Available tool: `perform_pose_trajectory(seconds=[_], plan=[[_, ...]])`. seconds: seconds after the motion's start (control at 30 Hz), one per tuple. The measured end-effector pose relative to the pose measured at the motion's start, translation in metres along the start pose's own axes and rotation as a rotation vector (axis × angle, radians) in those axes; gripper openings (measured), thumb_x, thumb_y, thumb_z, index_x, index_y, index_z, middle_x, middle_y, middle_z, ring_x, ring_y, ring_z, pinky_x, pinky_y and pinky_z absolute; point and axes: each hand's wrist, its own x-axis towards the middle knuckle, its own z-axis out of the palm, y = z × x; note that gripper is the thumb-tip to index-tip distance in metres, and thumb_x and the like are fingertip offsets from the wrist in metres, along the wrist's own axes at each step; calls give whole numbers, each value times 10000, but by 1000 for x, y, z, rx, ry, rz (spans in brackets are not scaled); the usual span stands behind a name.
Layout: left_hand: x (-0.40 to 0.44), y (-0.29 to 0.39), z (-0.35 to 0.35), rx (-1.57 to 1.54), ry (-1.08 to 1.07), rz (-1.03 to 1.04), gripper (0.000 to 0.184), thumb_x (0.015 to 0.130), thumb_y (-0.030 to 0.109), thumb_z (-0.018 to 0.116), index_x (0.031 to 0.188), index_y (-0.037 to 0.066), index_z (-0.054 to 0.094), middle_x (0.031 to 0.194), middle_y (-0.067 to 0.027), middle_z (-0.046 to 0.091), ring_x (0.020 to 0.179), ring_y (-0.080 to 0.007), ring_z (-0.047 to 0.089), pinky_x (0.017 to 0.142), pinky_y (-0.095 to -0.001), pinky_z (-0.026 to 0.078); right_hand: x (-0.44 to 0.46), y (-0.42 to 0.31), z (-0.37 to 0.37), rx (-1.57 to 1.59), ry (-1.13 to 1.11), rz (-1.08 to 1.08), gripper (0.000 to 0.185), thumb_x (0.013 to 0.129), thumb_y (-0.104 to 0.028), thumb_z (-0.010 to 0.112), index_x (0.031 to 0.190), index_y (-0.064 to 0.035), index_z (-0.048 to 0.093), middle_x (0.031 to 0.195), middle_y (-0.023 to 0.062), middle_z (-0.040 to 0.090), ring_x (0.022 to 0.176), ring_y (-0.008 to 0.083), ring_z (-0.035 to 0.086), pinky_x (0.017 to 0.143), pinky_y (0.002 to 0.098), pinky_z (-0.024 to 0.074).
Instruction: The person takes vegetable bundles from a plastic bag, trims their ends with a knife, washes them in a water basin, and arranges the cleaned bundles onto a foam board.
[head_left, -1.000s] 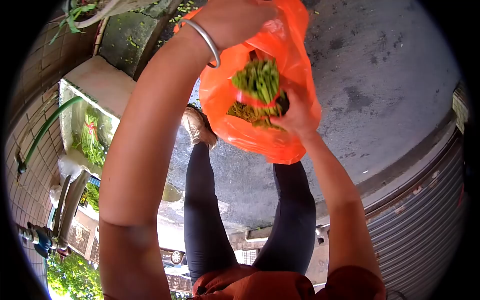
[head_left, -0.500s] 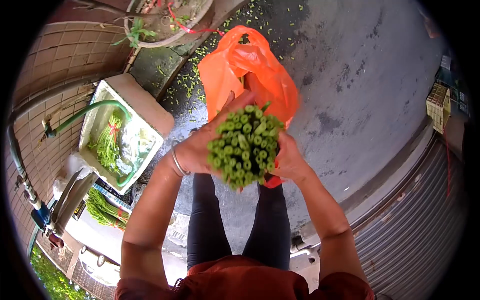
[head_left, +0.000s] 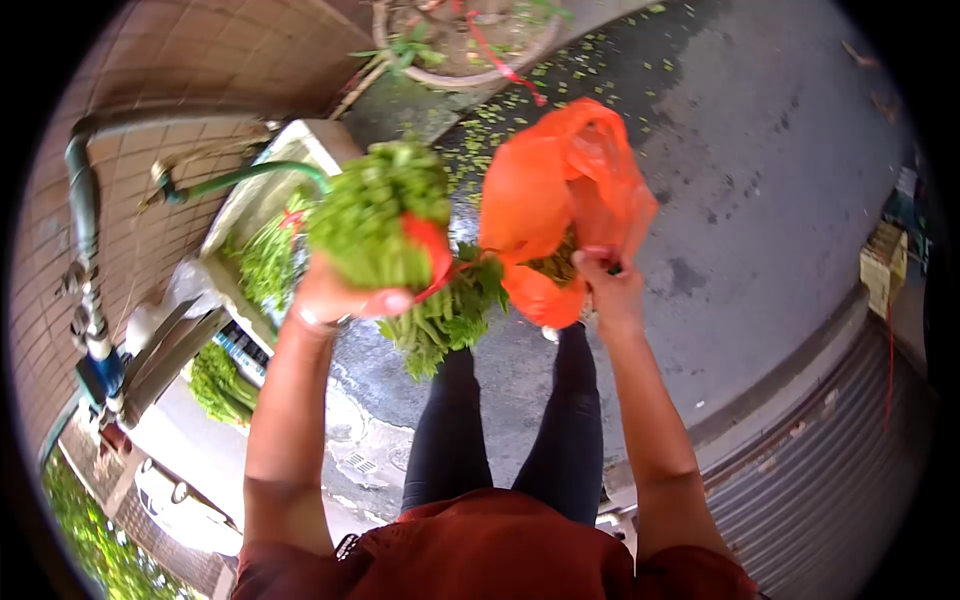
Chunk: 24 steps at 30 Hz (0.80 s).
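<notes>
My left hand [head_left: 345,296] is wrapped round a thick bunch of leafy green stalks [head_left: 380,215], bound with a red band [head_left: 428,255]. Leaves hang out below that hand; motion blurs the bunch. To its right is an orange plastic bag [head_left: 530,195], its mouth partly open. At the bag's lower right edge, my right hand [head_left: 612,295] is closed on the plastic with its fingertips. Some dark greenery [head_left: 555,265] shows at the bag's opening, but I cannot make out what else is inside.
Left of me, a white foam box [head_left: 225,225] holds more greens [head_left: 268,265] and a green hose [head_left: 245,177]. Another bunch [head_left: 218,385] lies below it. A round planter [head_left: 465,78] stands ahead, near cut green bits scattered on the wet ground. A ribbed shutter [head_left: 830,480] is at right.
The bunch has swung left in my left hand, its cut ends no longer facing me. My right hand has left the bunch and now grips the orange bag. The view has shifted left.
</notes>
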Motion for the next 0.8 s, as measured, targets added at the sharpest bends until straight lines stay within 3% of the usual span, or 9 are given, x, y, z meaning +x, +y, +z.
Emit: perform_pose_trajectory(seconds=[0.07,0.17,0.27,0.4,0.43,0.57,0.63,0.73,0.8], plan=[[-3,-3,-17,-42,74,-92,823,518,267,801,1184,-16,409,1047,-114,549,960,-221,537,887,-334,409,-11,-20,29,98,-94,91,186,735,-17,670,876,13,552,696,12,558,657,89,543,609,208,458],[-9,-18,-32,-144,67,-175,746,551,173,805,1169,-12,430,1056,-73,558,948,-158,535,884,-281,398,-41,-50,93,139,-271,-275,255,756,-58,670,973,19,561,756,19,589,695,80,545,619,194,445],[-19,-34,-48,-192,98,-182,721,557,154,793,1163,-12,440,1046,-81,566,934,-167,545,880,-295,412,-62,-22,138,84,-370,-334,299,778,-154,668,1026,-9,585,799,13,612,702,55,544,613,193,437],[-23,-51,-79,-325,70,-220,647,580,204,747,1122,-15,472,964,-90,585,855,-173,560,756,-282,454,-67,58,132,-362,-638,140,278,753,-275,697,920,-63,627,548,-8,545,474,39,489,474,202,403],[-22,-57,-85,-373,63,-216,647,569,211,744,1117,-10,481,965,-85,583,853,-173,557,769,-277,447,-60,60,123,-483,-625,326,298,757,-294,690,896,-41,620,624,10,582,538,37,510,483,203,397],[-20,-63,-99,-331,69,-192,727,542,255,698,1166,-21,449,1066,-162,565,898,-238,577,818,-329,456,-11,65,116,-300,-285,27,319,848,-387,547,892,-76,600,622,-55,430,541,32,385,469,193,287],[-19,-59,-100,-338,26,-239,658,559,181,744,1137,7,483,1003,-78,581,899,-170,551,829,-285,426,-15,6,143,-99,-352,-59,401,876,-447,461,897,-64,580,627,-73,380,567,27,365,475,205,269],[-21,-53,-95,-300,33,-250,646,574,153,743,1143,4,478,1014,-77,584,908,-172,560,834,-290,433,-25,-33,171,177,-528,-199,236,847,-291,558,840,-56,579,657,-46,450,577,51,389,494,195,301],[-22,-57,-98,-284,2,-259,635,578,146,746,1134,-8,479,1007,-87,591,904,-178,572,825,-295,445,-28,-39,181,-340,-539,-920,88,770,-115,629,809,-47,589,682,6,511,594,131,503,525,255,402]])
